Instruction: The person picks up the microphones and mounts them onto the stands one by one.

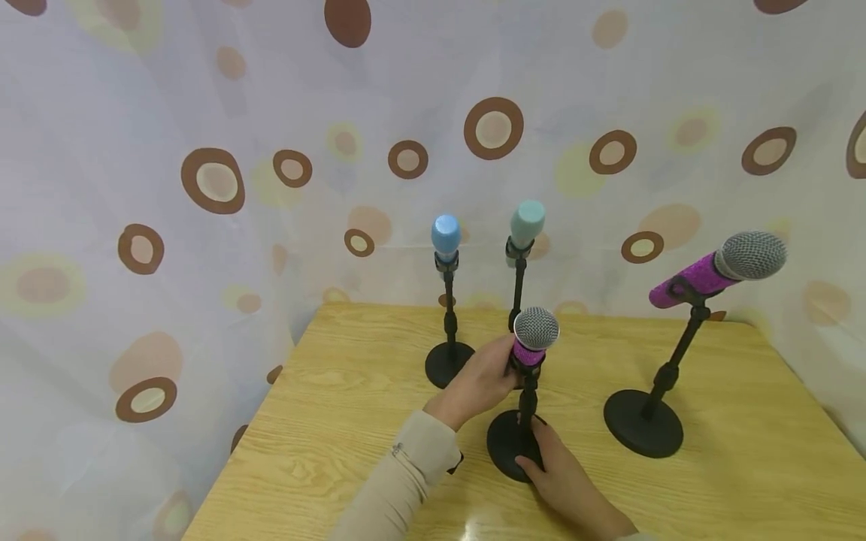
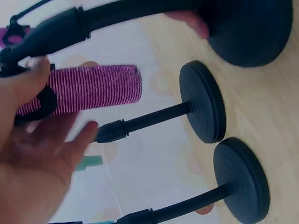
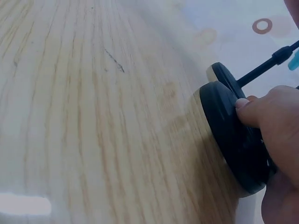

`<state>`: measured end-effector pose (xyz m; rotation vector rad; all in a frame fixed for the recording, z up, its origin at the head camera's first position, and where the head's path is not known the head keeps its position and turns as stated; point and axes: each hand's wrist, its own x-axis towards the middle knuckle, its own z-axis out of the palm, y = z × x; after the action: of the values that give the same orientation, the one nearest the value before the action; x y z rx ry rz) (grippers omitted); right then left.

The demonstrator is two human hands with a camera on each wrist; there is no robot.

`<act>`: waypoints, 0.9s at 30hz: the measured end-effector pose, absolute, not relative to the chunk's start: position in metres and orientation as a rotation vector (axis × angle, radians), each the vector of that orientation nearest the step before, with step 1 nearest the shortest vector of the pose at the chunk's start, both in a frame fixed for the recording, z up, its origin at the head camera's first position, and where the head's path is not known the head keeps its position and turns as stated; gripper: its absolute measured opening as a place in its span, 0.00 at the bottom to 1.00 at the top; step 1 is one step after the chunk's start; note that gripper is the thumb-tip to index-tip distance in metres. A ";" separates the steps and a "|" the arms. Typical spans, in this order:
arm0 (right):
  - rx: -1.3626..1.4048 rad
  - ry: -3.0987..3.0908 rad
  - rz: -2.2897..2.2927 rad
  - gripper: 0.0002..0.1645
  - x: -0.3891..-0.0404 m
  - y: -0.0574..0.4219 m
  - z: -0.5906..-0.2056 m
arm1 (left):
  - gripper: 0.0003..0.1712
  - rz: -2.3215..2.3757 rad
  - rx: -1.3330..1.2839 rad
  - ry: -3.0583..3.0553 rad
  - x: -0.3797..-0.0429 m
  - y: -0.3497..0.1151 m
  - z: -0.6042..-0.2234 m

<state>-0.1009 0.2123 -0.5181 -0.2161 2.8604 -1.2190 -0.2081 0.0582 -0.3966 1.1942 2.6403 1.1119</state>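
Observation:
A microphone with a silver mesh head and sparkly magenta handle (image 2: 98, 88) sits in the black clip of a desktop microphone stand (image 1: 509, 443). My left hand (image 1: 483, 379) is at the clip, its thumb over the clip and its fingers behind the handle in the left wrist view. Lower down, my right hand (image 1: 561, 473) grips the round black base (image 3: 229, 135), thumb on its upper face. The base leans off the tabletop in the right wrist view, with a shadow below it. Some of my right fingers are hidden behind the base.
Behind my hands stand a blue microphone (image 1: 446, 237) and a mint-green microphone (image 1: 528, 223), each on a black stand. To the right, another magenta microphone (image 1: 697, 278) is tilted on its stand. A patterned curtain (image 1: 271, 150) hangs behind the wooden table (image 1: 325, 421).

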 end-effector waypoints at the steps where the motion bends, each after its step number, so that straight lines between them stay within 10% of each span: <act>1: -0.216 2.863 -1.224 0.41 -0.101 0.212 -0.518 | 0.20 1.105 1.138 2.658 -0.205 0.057 -0.399; 8: -0.193 2.847 -1.212 0.41 -0.100 0.211 -0.516 | 0.19 1.067 0.782 2.602 -0.180 0.046 -0.411; 27: -0.213 2.846 -1.194 0.48 -0.097 0.212 -0.513 | 0.16 1.485 1.111 2.362 -0.165 0.057 -0.437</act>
<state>-0.0971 0.2120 -0.5134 -0.2133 2.8463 -1.1939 -0.1651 0.0570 -0.4371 1.1112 2.3620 1.4854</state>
